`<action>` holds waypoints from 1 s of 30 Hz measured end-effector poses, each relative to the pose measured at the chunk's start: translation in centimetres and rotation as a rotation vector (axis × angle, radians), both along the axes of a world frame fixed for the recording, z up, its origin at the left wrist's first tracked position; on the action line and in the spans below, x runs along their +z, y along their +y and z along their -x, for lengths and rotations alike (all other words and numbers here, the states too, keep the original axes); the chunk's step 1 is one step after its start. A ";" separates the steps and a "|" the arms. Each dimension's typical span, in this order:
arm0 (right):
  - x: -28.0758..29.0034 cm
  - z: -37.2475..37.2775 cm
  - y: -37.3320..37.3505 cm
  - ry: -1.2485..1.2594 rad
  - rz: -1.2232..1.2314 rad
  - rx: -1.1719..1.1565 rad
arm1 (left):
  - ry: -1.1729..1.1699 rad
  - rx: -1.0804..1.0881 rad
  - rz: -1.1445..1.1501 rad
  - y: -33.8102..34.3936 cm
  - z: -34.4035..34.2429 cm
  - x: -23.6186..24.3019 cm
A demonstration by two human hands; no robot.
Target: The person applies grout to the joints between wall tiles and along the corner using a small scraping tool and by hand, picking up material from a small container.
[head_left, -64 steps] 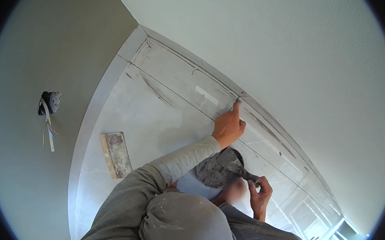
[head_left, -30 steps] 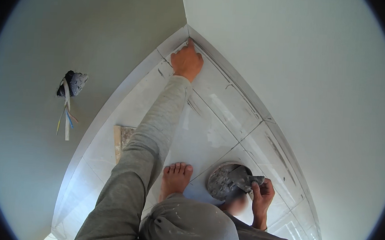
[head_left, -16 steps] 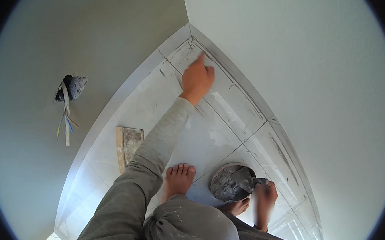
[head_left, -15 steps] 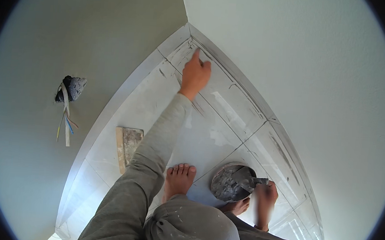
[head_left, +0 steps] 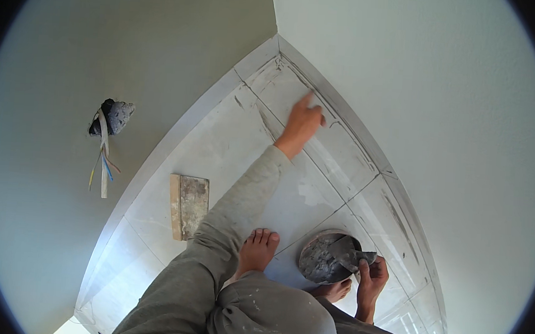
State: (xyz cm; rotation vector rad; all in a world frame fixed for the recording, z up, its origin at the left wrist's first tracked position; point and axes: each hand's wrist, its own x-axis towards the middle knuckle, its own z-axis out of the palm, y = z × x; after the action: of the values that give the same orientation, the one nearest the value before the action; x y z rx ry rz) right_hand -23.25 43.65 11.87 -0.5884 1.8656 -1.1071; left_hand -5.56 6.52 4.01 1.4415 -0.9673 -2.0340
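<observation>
Left hand (head_left: 301,127): index was extended near skirting (head_left: 346,112); palm hidden, couldn't tell grip.
Right hand (head_left: 372,280): was closed on putty knife (head_left: 343,250) handle.
Bowl (head_left: 317,235): sat just left of right hand, under blade.

A round, shallow bowl (head_left: 314,237) stands right of centre in the lower part of the frame, holding dark grey paste (head_left: 318,262), lumpy and wet-looking. A grey-smeared scraper (head_left: 343,251) slants over it, blade against the paste, short handle past the right rim. Upper centre, a dark, paste-streaked joint (head_left: 363,152) runs diagonally down rightward along the floor's (head_left: 202,131) edge.
</observation>
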 end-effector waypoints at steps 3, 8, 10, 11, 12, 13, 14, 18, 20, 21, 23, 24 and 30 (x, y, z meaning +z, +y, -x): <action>0.0 -0.4 -0.1 0.002 0.010 0.021 | -0.236 0.246 0.391 -3.6 -2.7 -1.7; -0.3 -0.3 0.4 -0.026 0.012 0.016 | -0.278 0.263 0.390 -7.3 -1.8 -4.9; -0.5 -0.6 0.1 -0.056 0.020 0.014 | -0.232 0.310 0.455 -6.2 -0.9 -7.5; -0.4 -0.5 0.1 -0.049 0.017 0.007 | -0.199 0.323 0.472 -4.6 0.0 -7.1; -0.3 -0.4 0.1 -0.043 0.014 0.002 | -0.168 0.334 0.490 -3.1 0.8 -6.7; -0.1 0.1 0.6 -0.023 0.003 -0.015 | -0.139 0.189 0.338 -0.8 2.6 -3.6; -0.2 0.3 0.7 -0.023 0.001 -0.018 | -0.130 0.059 0.203 0.2 2.8 -1.3; 0.0 -0.3 -0.2 -0.019 0.030 0.019 | -0.799 -0.069 0.617 -1.2 -0.2 -1.7; 0.1 -0.3 0.0 0.006 0.022 0.020 | -1.100 -0.216 0.658 -3.7 -1.7 1.3; 0.1 -0.4 0.1 0.016 0.019 0.032 | -1.193 -0.247 0.721 -5.1 -3.1 0.9; -0.2 -0.4 0.2 -0.005 0.017 0.028 | -1.297 -0.282 0.788 -7.2 -4.9 -0.1; -0.3 -0.3 0.3 -0.015 0.009 0.022 | -1.372 -0.394 0.824 -7.9 -5.5 -0.6; 0.0 0.1 0.3 0.035 -0.012 0.021 | -1.532 -0.669 1.018 -9.0 -6.0 0.3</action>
State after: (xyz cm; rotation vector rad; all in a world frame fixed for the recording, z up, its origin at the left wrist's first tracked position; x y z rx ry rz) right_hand -23.30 43.91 11.82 -0.6223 1.8904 -1.0775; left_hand 0.45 -2.51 4.33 1.9036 -2.7040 0.0464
